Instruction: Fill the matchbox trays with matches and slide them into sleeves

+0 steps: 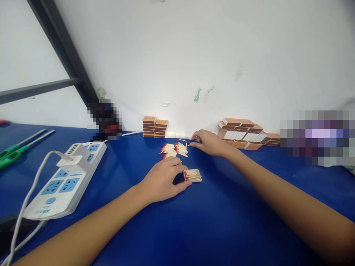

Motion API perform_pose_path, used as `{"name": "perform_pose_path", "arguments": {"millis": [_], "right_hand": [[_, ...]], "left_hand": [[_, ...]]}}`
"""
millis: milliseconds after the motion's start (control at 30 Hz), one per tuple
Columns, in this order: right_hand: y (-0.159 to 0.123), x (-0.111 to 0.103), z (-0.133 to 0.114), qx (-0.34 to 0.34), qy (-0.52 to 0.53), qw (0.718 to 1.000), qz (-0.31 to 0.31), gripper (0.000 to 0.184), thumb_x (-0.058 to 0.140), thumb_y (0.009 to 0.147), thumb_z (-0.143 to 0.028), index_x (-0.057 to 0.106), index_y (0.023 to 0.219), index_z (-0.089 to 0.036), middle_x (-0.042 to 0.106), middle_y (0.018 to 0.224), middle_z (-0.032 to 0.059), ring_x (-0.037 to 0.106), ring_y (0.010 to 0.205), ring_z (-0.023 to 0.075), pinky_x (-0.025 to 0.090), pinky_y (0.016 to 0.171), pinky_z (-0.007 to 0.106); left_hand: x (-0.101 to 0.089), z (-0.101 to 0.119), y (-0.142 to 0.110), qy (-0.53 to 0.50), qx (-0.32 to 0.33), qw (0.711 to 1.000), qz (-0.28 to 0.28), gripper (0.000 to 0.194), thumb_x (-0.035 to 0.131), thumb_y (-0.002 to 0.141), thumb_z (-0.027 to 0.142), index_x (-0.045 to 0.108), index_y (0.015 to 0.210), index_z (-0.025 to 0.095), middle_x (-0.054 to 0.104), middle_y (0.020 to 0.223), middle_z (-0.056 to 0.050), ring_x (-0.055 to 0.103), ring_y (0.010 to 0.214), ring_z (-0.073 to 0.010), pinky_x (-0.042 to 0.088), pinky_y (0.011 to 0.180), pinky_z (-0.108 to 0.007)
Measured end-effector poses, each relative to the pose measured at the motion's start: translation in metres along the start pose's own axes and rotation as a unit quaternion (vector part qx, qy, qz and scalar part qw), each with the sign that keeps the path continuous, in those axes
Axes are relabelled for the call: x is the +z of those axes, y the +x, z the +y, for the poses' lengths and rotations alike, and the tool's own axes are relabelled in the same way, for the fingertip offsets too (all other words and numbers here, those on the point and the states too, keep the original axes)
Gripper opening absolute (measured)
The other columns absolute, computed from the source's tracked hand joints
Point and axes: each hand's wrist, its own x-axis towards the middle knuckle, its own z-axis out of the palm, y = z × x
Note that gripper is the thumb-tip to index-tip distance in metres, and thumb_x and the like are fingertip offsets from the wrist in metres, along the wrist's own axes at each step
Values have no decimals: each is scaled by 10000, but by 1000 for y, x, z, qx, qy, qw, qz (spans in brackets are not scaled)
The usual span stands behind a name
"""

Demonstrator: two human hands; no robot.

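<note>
Fingers (pixel 181 169) and thumb of the left hand (pixel 165 179) are pinching a matchbox tray (pixel 200 177), probably keeping it steady on the blue tabletop (pixel 199 225). Right hand (pixel 206 142) is nearly pinched beside the loose matches (pixel 169 149), can't tell if it's got one. Matchboxes (pixel 149 127) stacked by the wall (pixel 155 59), likely for elbow room.

Indoor work area, indicated by a smooth blue counter (pixel 194 225), white wall (pixel 177 55), white plastic power strip (pixel 66 181) left, and black metal frame (pixel 61 40) far left.
</note>
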Motion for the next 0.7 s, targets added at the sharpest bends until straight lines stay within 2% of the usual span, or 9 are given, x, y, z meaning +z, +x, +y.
{"name": "perform_pose_path", "arguments": {"millis": [267, 367, 500, 600, 700], "right_hand": [[-2, -3, -8, -6, 23, 1000, -2, 157, 666, 945, -301, 708, 1031, -175, 685, 904, 76, 600, 777, 204, 406, 700, 305], [-1, -4, -9, -2, 30, 999, -25, 105, 640, 952, -260, 700, 927, -177, 676, 888, 70, 588, 773, 192, 392, 693, 289], [-4, -7, -11, 19, 38, 998, -54, 138, 615, 967, -255, 663, 875, -164, 676, 904, 81, 587, 773, 186, 394, 687, 280], [-15, -17, -21, 10, 61, 997, -52, 158, 574, 989, -270, 642, 895, -164, 669, 939, 87, 583, 793, 187, 407, 712, 287], [-36, -34, -40, -4, 105, 992, -71, 194, 548, 1005, -333, 628, 908, -185, 655, 921, 67, 567, 775, 184, 410, 700, 296]], "left_hand": [[0, 0, -1, 1, 3, 1000, 4, 319, 671, 956, 422, 728, 1163, 187, 683, 1011, -75, 639, 962, -237, 533, 848, -382], [1, 0, -1, 1, 3, 1000, 3, 326, 674, 954, 428, 728, 1166, 187, 684, 1014, -73, 640, 960, -234, 534, 852, -380], [1, 0, -1, 4, 4, 1000, 0, 325, 665, 961, 427, 731, 1167, 185, 687, 1011, -68, 642, 963, -230, 532, 855, -373], [1, 0, -1, 10, 4, 1000, 2, 325, 663, 960, 433, 735, 1159, 186, 690, 1013, -69, 644, 966, -234, 530, 861, -373], [0, -1, 0, 26, -10, 1000, 15, 323, 663, 958, 424, 734, 1162, 184, 693, 1027, -73, 646, 985, -243, 525, 886, -385]]}}
